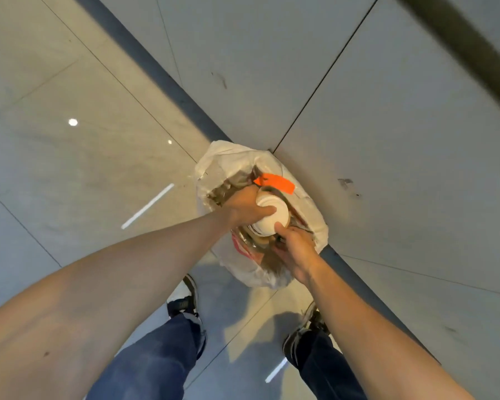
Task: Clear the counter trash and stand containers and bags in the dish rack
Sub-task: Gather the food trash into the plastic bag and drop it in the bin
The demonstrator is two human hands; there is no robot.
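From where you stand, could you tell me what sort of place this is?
Probably an indoor corner by a wall: glossy floor tiles, grey wall panels, and a full white trash bag where both hands press down a paper cup.

Glossy tiled floor (70, 174), white trash bag (223, 166), two sneakers (185, 301)

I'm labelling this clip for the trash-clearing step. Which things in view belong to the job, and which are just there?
Part of the job: white cup, held by left hand and right hand; white trash bag; orange scrap inside it.

Just there: tiled floor, wall, shoes.
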